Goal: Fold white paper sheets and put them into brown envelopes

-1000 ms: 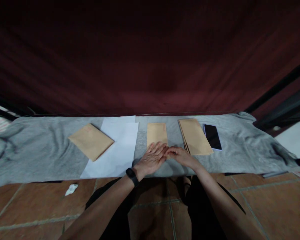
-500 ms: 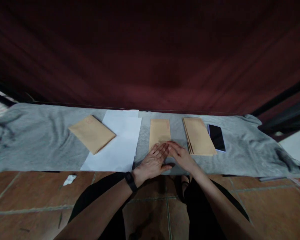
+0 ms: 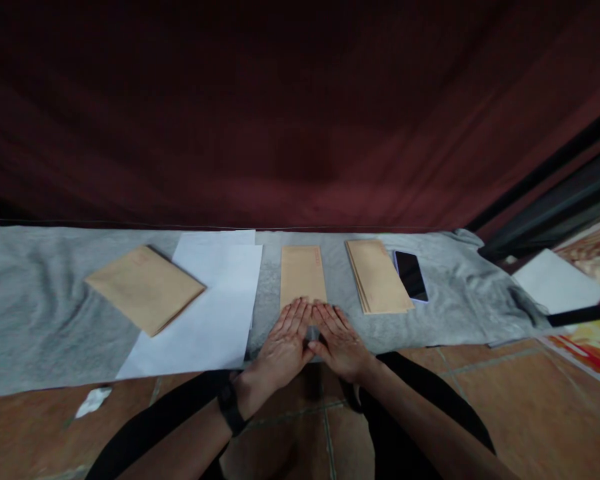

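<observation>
Covering envelope (image 3: 303, 270) near end, prob.: L hand (image 3: 283, 341), R hand (image 3: 339, 341).

Left hand (image 3: 284, 341) and right hand (image 3: 338, 339) lie flat, palms down (thumbs nearly touching).

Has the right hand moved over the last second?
Yes. The right hand has swung left, away from the envelope stack, and now lies flat at the near edge of the single envelope.
</observation>
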`<act>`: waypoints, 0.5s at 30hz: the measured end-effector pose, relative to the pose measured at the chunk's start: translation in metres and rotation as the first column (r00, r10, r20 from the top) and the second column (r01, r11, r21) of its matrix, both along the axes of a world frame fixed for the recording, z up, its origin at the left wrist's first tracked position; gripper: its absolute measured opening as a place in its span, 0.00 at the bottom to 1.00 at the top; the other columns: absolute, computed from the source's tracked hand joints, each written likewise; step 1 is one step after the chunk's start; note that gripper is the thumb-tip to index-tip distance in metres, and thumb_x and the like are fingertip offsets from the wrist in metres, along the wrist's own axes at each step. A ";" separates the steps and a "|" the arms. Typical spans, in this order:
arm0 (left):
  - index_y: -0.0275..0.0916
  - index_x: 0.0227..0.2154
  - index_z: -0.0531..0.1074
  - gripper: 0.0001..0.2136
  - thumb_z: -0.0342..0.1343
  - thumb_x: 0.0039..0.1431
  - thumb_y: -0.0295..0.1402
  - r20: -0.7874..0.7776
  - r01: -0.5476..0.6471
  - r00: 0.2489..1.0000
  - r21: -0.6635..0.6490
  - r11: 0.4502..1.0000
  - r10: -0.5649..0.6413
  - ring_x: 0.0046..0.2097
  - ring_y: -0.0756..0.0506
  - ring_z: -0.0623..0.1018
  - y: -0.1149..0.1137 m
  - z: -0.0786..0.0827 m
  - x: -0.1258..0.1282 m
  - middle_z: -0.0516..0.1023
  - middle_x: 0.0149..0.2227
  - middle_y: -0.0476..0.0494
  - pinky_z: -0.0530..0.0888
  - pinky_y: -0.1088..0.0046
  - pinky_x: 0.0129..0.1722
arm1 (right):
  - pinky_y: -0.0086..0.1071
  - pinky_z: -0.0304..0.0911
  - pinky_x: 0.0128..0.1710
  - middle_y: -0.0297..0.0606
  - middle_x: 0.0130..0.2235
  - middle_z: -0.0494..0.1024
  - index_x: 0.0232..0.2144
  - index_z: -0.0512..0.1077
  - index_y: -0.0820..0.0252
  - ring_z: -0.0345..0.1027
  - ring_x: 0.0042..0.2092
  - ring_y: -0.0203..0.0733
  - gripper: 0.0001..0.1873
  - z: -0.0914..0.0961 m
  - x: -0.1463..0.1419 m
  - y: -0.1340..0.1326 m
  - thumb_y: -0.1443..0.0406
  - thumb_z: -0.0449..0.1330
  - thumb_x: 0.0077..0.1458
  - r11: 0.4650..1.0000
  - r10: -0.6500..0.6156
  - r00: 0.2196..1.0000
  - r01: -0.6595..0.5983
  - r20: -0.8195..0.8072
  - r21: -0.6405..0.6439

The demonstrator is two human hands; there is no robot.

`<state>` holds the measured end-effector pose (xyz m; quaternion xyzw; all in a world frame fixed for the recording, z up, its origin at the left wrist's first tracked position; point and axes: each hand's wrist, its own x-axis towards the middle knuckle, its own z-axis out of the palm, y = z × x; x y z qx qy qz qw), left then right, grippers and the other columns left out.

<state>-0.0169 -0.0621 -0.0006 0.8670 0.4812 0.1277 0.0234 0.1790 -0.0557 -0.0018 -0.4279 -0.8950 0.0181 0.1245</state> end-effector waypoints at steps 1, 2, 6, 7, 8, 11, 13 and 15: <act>0.30 0.70 0.44 0.36 0.50 0.65 0.39 0.004 -0.004 1.000 0.009 1.000 0.004 0.73 0.39 0.48 -0.001 0.000 -0.001 0.48 0.72 0.31 0.54 0.55 0.70 | 0.48 0.46 0.70 0.50 0.71 0.51 0.71 0.46 0.68 0.43 0.72 0.48 0.36 0.000 0.002 0.000 0.53 0.46 0.70 1.000 0.002 1.000 -0.002 0.008 0.009; 0.30 0.70 0.44 0.36 0.50 0.66 0.40 0.008 -0.008 1.000 0.016 1.000 0.008 0.73 0.39 0.48 -0.001 -0.001 -0.001 0.48 0.72 0.31 0.55 0.55 0.70 | 0.47 0.46 0.70 0.50 0.71 0.52 0.71 0.47 0.68 0.43 0.72 0.48 0.36 0.000 0.004 0.000 0.53 0.46 0.70 1.000 0.002 1.000 -0.002 0.015 0.017; 0.34 0.71 0.45 0.37 0.49 0.67 0.48 0.005 0.004 1.000 0.040 0.999 -0.005 0.73 0.37 0.50 -0.002 0.002 -0.005 0.48 0.72 0.31 0.58 0.53 0.69 | 0.46 0.46 0.70 0.51 0.71 0.52 0.71 0.48 0.69 0.44 0.72 0.49 0.37 0.002 0.010 -0.002 0.52 0.47 0.70 0.999 -0.007 1.000 0.005 0.029 0.053; 0.35 0.71 0.46 0.37 0.49 0.67 0.50 0.001 0.010 1.000 0.044 0.999 -0.010 0.72 0.37 0.50 -0.002 0.004 -0.006 0.47 0.73 0.31 0.58 0.53 0.68 | 0.46 0.47 0.70 0.51 0.71 0.53 0.71 0.48 0.69 0.45 0.72 0.49 0.37 0.002 0.012 -0.002 0.52 0.47 0.70 0.998 -0.010 0.999 0.008 0.032 0.060; 0.37 0.71 0.46 0.37 0.49 0.66 0.51 -0.004 0.015 1.000 0.048 0.999 -0.014 0.72 0.36 0.51 -0.003 0.005 -0.006 0.47 0.73 0.32 0.59 0.52 0.68 | 0.47 0.47 0.70 0.51 0.71 0.53 0.70 0.48 0.69 0.45 0.71 0.49 0.37 0.003 0.013 -0.003 0.52 0.47 0.70 0.998 -0.013 0.999 0.010 0.035 0.066; 0.40 0.70 0.48 0.36 0.49 0.66 0.52 -0.017 0.016 1.000 0.065 0.998 -0.015 0.72 0.36 0.52 -0.004 0.006 -0.009 0.47 0.73 0.33 0.60 0.52 0.67 | 0.48 0.49 0.69 0.51 0.70 0.54 0.70 0.49 0.69 0.47 0.71 0.50 0.37 0.003 0.016 -0.003 0.52 0.47 0.70 0.997 -0.021 0.999 0.018 0.038 0.080; 0.39 0.70 0.49 0.36 0.49 0.66 0.52 -0.022 0.012 1.000 0.077 0.997 -0.010 0.72 0.36 0.53 -0.005 0.006 -0.010 0.47 0.73 0.33 0.60 0.52 0.67 | 0.49 0.50 0.69 0.52 0.70 0.54 0.70 0.50 0.71 0.47 0.71 0.51 0.37 0.004 0.017 -0.004 0.51 0.48 0.69 0.996 -0.035 0.999 0.032 0.031 0.088; 0.37 0.70 0.50 0.36 0.50 0.66 0.52 -0.032 0.007 0.999 0.082 0.997 -0.005 0.72 0.36 0.54 -0.005 0.004 -0.010 0.49 0.72 0.31 0.59 0.52 0.68 | 0.50 0.50 0.69 0.54 0.70 0.54 0.69 0.50 0.72 0.47 0.71 0.53 0.38 0.005 0.015 -0.005 0.51 0.49 0.69 0.995 -0.054 0.998 0.052 0.021 0.087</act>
